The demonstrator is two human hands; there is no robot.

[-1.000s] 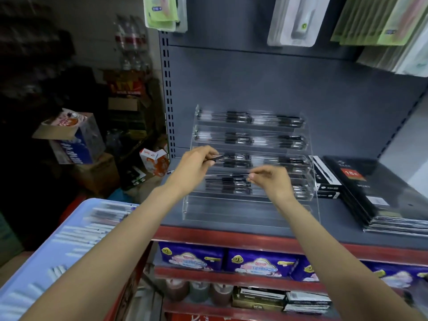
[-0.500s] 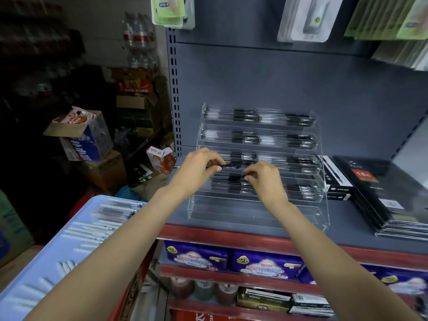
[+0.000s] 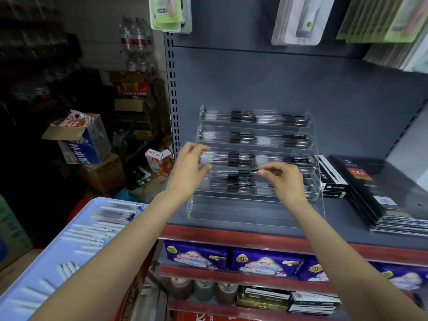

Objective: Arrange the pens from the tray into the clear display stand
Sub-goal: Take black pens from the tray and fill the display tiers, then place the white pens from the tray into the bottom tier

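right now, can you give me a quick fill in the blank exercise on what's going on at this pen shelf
1. The right hand pinches the end of a black pen over the clear display stand, while the left hand holds ____.
2. The lowest tier of the stand holds ____ pens.
3. The pens still to be placed lie on a light ____ tray at the lower left.
4. The black diary stack lies to the ____ of the stand.

Missing words: nothing; no; blue; right

Black pens (image 3: 240, 158), pale blue tray (image 3: 46, 262)
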